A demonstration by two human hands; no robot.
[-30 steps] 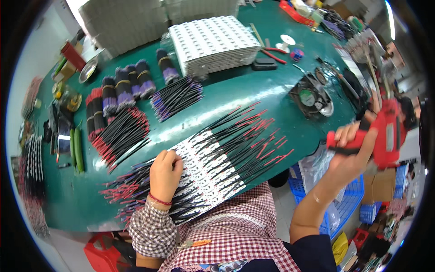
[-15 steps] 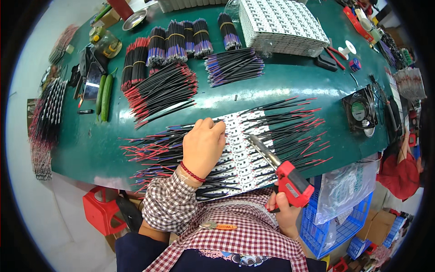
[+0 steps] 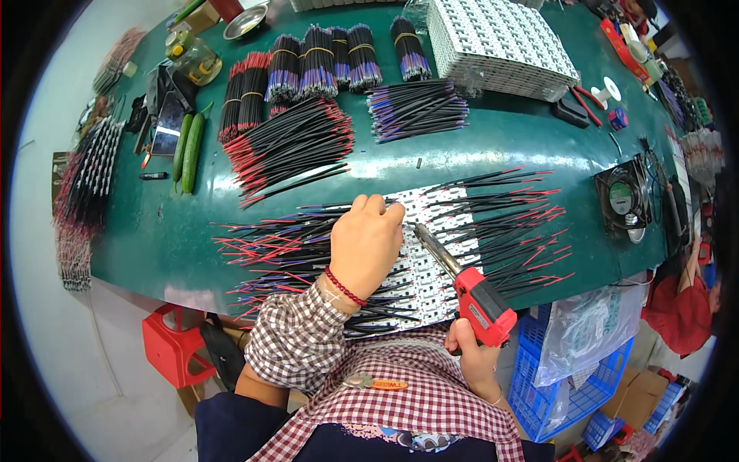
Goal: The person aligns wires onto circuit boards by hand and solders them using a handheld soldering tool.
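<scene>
My left hand (image 3: 368,237) rests knuckles-up on a row of white circuit strips (image 3: 431,246) laid across the green table (image 3: 493,146), fingers curled and pressing on them. Black wires with red and purple ends (image 3: 508,223) stick out from both sides of the strips. My right hand (image 3: 471,354) grips a red soldering gun (image 3: 476,299) at the table's near edge; its metal tip (image 3: 426,236) points up-left and touches the strips just right of my left hand.
Bundles of black wires (image 3: 315,61) and a loose pile (image 3: 292,146) lie at the back. A stack of white boards (image 3: 500,38), a small fan (image 3: 622,199), two cucumbers (image 3: 188,150), a blue crate (image 3: 570,369) and a red stool (image 3: 173,346) surround me.
One second ago my right hand held the soldering gun raised far to the right. It came down to the strips, and its tip now sits beside my left hand, which shifted slightly along the strips.
</scene>
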